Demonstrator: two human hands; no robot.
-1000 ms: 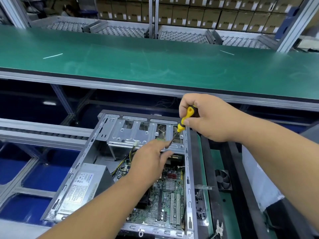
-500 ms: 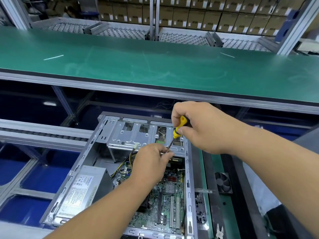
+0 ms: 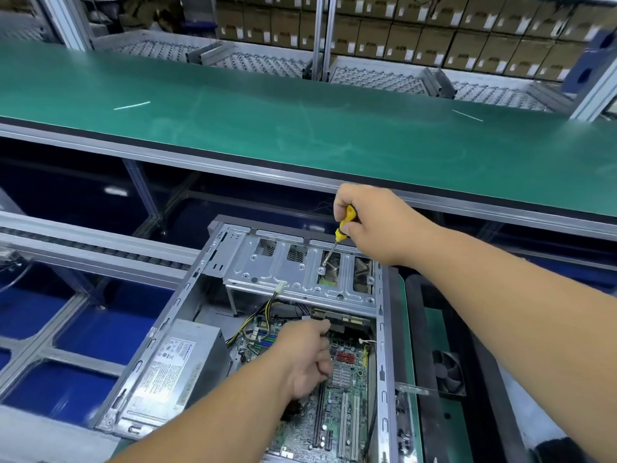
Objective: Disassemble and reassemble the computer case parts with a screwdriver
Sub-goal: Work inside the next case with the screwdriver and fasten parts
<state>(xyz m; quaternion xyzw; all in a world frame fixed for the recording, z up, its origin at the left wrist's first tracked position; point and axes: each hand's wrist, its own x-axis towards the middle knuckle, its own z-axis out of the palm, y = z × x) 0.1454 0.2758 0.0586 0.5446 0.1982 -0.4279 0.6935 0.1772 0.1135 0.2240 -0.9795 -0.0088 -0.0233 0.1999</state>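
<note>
The open computer case [image 3: 384, 329] lies on a green-matted bench [image 3: 434, 332]; a small black fan [image 3: 447, 372] lies just beside it.

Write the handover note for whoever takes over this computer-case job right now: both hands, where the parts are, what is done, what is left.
Right hand grips the yellow screwdriver, tip on a screw in the drive cage.
Left hand, loosely curled, hovers over the motherboard; whether it holds anything is unclear.
Done: the case lies on its side, side panel off.
Left: this screw, any other cage fasteners, then reassembly.
</note>
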